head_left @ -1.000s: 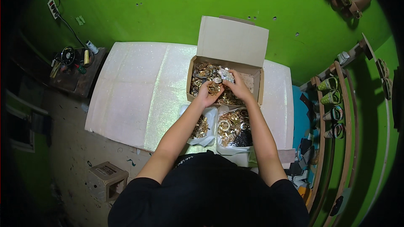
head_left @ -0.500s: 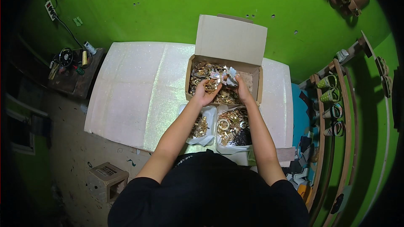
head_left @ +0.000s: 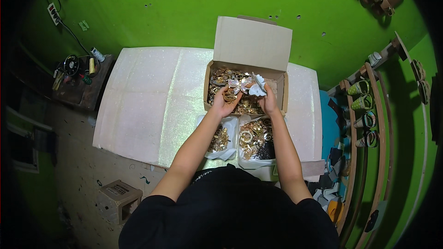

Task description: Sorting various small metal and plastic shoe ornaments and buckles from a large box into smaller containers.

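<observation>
Over an open cardboard box (head_left: 285,93) of gold and silver shoe-ornament-like pieces (head_left: 226,74), both my hands hover close together. Gold-coloured ornaments are cupped in my left hand (head_left: 223,104), its fingers curled around them. Pinched by my right hand (head_left: 268,101) is a pale blue-white flower-shaped ornament (head_left: 256,90). A sparkly flower-like ornament (head_left: 239,84) shows between the two hands; which hand supports it I cannot tell. Just below the box sit a left white tub (head_left: 233,129) of gold pieces and a right white tub (head_left: 244,160) of rings, gold pieces and a black bunch.
The box lid (head_left: 253,41) stands raised against the green wall. Everything rests on a glittery white sheet (head_left: 138,97) over the table. At right, a wooden rack (head_left: 384,143) holds sandals; at left, a small table (head_left: 80,87) carries thread spools. A stool (head_left: 119,198) stands lower left.
The pale flower ornament has turned and now spreads more openly in my right hand. The sparkly ornament between the hands shows more fully. My arms have barely moved.
</observation>
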A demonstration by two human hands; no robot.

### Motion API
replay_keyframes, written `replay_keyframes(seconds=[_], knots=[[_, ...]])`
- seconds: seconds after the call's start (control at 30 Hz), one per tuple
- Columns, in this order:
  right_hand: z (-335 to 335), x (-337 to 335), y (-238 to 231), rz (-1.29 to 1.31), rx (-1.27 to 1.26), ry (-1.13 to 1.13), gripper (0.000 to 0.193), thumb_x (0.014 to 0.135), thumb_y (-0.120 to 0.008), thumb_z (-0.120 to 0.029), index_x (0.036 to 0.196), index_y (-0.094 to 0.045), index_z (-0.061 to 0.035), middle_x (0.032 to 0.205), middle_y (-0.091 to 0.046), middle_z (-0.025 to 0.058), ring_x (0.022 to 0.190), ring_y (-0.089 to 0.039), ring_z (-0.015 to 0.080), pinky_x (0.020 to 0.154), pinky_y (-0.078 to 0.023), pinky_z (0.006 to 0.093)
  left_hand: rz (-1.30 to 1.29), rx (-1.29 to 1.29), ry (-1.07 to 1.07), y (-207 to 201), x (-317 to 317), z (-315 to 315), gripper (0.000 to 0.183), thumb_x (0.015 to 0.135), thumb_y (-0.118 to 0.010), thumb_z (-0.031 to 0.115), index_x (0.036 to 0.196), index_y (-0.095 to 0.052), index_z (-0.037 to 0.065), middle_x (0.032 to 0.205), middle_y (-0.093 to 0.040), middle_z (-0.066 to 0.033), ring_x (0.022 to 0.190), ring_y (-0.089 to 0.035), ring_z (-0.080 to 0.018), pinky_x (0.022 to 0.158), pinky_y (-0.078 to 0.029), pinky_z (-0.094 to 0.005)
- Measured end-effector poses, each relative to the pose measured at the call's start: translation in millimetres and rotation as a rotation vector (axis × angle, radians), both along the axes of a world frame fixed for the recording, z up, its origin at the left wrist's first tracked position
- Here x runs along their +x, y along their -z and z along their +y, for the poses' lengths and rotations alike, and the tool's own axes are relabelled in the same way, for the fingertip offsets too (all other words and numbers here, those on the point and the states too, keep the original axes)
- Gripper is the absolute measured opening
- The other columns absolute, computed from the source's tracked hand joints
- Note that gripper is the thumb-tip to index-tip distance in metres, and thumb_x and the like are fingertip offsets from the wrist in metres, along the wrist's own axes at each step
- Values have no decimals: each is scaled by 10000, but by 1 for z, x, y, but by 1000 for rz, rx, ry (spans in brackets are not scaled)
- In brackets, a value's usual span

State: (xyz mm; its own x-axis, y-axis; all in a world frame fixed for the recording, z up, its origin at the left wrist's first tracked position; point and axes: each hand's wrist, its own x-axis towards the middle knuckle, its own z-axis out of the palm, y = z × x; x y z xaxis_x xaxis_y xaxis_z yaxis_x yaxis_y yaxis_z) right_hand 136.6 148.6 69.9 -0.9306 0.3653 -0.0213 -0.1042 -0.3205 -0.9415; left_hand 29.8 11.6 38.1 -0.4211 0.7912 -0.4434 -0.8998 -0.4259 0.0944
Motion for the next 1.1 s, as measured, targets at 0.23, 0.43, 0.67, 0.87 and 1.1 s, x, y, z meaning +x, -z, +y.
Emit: replay_keyframes(seconds=[0.23,0.43,0.67,0.87,1.1], knots=[[0,16,-3,94,-218,133,384,893,-267,-266,1106,-456,-8,1051,-552,116,916,-539,208,758,-426,329,-15,18,9,-6,1,-4,251,856,-430,214,927,-531,-6,956,-562,-151,896,-559,-266,788,-506,-354],[6,35,-5,-149,-122,243,265,854,-442,-169,1096,-451,-62,965,-541,70,717,-496,125,546,-423,228,-27,42,7,-5,3,-4,241,837,-461,208,936,-501,-8,997,-528,-166,943,-528,-273,825,-488,-363],[-5,66,-29,-79,-281,363,257,870,-409,-242,1052,-461,-69,895,-504,-7,706,-469,81,531,-372,196,-73,24,-40,7,0,-5,216,844,-458,189,864,-485,-25,934,-539,-165,899,-541,-290,837,-478,-379],[-5,110,-17,-296,58,331,133,859,-461,-129,939,-504,-31,776,-540,24,570,-486,77,478,-373,180,-73,38,-32,10,-2,-3,204,832,-473,197,869,-491,-3,949,-529,-155,913,-526,-279,841,-475,-380],[-12,157,7,-676,553,464,191,702,-639,-114,825,-586,22,667,-590,71,633,-582,143,587,-455,252,-94,43,-24,9,0,-4,228,834,-451,196,900,-499,-17,963,-530,-158,911,-528,-283,836,-479,-378]])
